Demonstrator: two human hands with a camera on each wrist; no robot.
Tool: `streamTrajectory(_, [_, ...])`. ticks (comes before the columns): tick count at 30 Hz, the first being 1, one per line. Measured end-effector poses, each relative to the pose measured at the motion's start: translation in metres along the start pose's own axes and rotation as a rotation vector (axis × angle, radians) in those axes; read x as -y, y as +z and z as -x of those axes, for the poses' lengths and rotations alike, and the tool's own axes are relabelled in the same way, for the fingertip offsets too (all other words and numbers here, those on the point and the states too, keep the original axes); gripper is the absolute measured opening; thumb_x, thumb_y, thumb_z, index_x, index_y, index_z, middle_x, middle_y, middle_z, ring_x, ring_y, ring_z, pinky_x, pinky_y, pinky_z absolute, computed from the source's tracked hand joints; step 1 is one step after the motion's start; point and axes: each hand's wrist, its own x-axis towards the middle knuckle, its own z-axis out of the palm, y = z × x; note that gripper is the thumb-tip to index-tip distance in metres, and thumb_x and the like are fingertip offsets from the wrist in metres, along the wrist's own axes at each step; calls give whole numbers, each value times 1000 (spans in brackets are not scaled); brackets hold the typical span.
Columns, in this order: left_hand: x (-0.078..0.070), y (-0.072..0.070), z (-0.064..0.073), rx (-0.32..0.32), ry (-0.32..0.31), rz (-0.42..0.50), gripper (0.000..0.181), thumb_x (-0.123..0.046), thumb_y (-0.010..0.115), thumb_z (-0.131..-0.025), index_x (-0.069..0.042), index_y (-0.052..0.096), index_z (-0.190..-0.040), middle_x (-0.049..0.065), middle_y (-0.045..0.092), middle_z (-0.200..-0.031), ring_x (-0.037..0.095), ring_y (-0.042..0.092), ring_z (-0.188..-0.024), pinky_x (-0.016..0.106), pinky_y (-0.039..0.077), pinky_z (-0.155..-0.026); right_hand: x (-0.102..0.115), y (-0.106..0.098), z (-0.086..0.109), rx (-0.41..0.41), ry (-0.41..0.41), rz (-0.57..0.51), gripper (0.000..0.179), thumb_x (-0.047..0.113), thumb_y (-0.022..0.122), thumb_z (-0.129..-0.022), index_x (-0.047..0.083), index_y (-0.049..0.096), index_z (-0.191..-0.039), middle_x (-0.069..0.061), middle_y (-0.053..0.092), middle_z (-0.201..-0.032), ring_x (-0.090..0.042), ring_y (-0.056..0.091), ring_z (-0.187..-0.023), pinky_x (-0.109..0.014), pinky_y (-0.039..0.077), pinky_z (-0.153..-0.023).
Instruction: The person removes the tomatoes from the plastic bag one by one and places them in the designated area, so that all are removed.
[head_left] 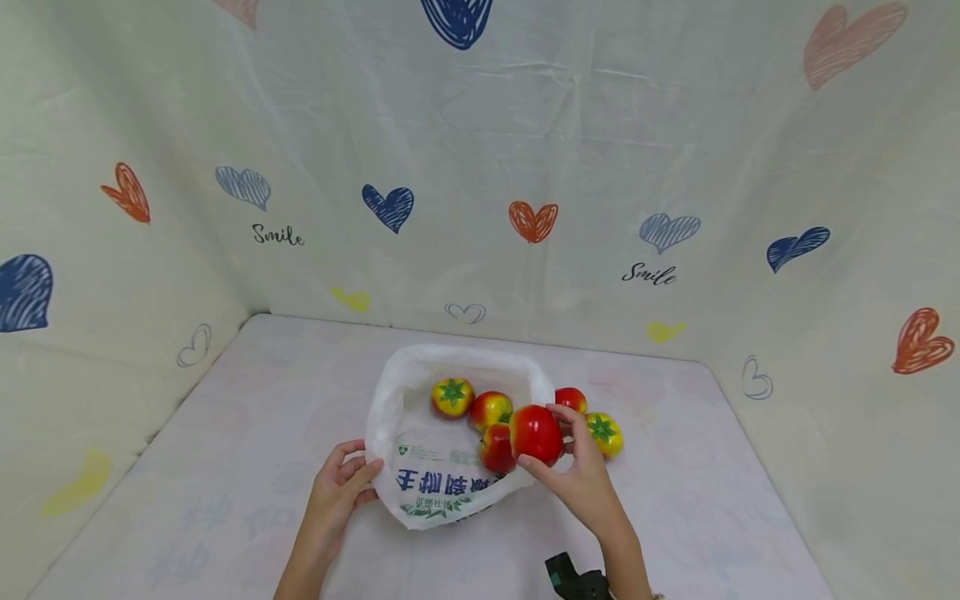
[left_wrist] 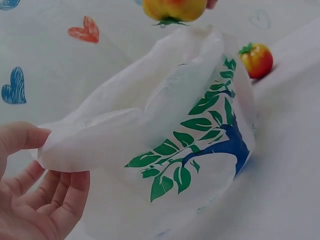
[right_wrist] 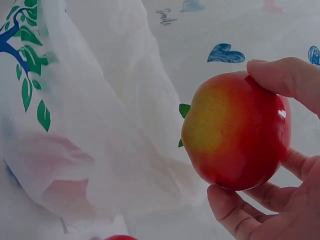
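Note:
A white plastic bag with green leaf print stands with its mouth open on the table. At its left rim, my left hand pinches the plastic between thumb and fingers. My right hand grips a red and yellow tomato over the bag's right rim; in the right wrist view the tomato shows its green leaves facing the bag. Inside the bag lie three more tomatoes, one a yellow-red tomato with its green top up. The left wrist view shows the bag's rim folded over the fingers.
Right of the bag, on the table, sit a red tomato and a yellowish tomato, partly behind my right hand. A pale cloth covers the table. Behind it hangs a curtain printed with hearts. A black wrist device shows at the bottom.

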Motion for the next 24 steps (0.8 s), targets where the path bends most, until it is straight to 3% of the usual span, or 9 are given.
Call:
streamTrajectory(8, [4, -1, -2, 2, 30, 12, 49, -27, 66, -82, -10, 41, -120, -2, 62, -93, 10, 60, -78, 22, 54, -68, -20, -19, 1, -75, 11, 20, 76, 25, 78, -69, 17, 33, -129, -4, 44, -126, -19, 45, -107, -38, 51, -88])
streamTrajectory(12, [7, -2, -2, 19, 59, 35, 46, -25, 66, -82, -9, 42, -118, -4, 62, -90, 10, 61, -77, 24, 54, -66, -32, -28, 3, -98, 29, 58, 79, 28, 78, -70, 17, 30, -132, -4, 42, -130, -16, 45, -107, -27, 50, -88])
streamTrajectory(17, [5, -2, -3, 17, 21, 21, 47, -23, 65, -82, -10, 41, -121, -4, 62, -92, 9, 60, -79, 24, 54, -68, -48, -40, 2, -104, 44, 87, 78, 25, 76, -72, 14, 29, -135, -9, 41, -131, -21, 45, -106, -14, 46, -81])
streamTrajectory(24, [0, -1, -1, 19, -1, 10, 46, -21, 63, -84, -10, 41, -122, -2, 62, -95, 9, 60, -80, 23, 54, -69, -69, -56, 1, -116, 82, 169, 77, 20, 75, -73, 17, 32, -137, -14, 37, -130, -23, 42, -110, -16, 45, -78])
